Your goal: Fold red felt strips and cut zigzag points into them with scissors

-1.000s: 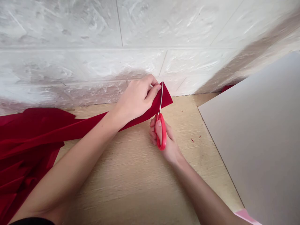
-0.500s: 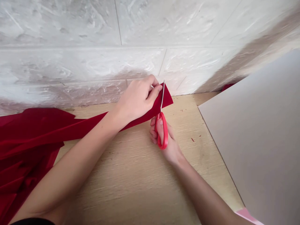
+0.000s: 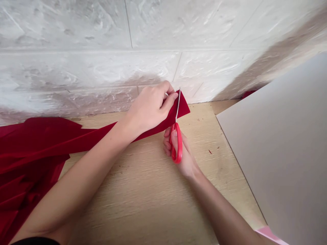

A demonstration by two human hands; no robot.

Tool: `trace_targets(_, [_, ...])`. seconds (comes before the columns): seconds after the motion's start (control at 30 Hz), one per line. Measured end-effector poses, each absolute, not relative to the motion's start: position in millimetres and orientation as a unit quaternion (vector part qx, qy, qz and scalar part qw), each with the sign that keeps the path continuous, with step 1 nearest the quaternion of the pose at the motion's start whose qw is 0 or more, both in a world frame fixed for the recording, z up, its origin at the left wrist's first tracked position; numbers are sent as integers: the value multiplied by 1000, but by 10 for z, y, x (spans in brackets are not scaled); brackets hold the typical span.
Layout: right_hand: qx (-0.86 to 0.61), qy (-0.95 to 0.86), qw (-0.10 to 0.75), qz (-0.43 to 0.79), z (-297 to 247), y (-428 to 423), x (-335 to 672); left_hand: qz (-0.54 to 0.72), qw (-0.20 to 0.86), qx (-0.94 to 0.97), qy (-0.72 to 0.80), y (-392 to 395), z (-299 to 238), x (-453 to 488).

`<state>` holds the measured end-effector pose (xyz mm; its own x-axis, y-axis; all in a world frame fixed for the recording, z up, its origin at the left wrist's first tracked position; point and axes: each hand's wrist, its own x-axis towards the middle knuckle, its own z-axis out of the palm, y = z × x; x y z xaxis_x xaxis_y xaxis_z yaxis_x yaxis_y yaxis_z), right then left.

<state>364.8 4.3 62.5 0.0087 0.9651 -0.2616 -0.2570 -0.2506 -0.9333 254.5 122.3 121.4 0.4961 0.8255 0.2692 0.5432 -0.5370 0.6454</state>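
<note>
A long strip of dark red fabric (image 3: 160, 126) runs rightward beneath my left forearm. Between thumb and forefinger, my left hand (image 3: 150, 107) pinches its upper edge close to the right end. Red-handled scissors (image 3: 178, 144) are in my right hand (image 3: 182, 153), with my thumb through one loop. One silver blade lies across the top of the strip, just right of my left fingertips; the other blade is hidden under the cloth. Past the blade, a short end of the strip sticks out to the right.
A heap of dark red cloth (image 3: 33, 143) lies at the left. A large pale board (image 3: 278, 136) covers the right side, with something pink (image 3: 268, 234) under its lower corner. Small red scraps (image 3: 209, 151) dot the wooden surface (image 3: 143, 190). Behind stands a white brick-patterned wall (image 3: 107, 68).
Almost nothing differs. The scissor blade and the fabric's end have shifted very slightly to the right, while both hands keep their holds.
</note>
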Motion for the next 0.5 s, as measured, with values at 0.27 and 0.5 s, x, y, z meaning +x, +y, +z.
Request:
trace_targets(0.27, [-504,-342,509,609,653,60,3644,282,244,834,407,1205,1225,2543])
trace_targets(0.5, [-495,-339,508,618,652,64,3638,285,249,830,410,1215,1236,2518])
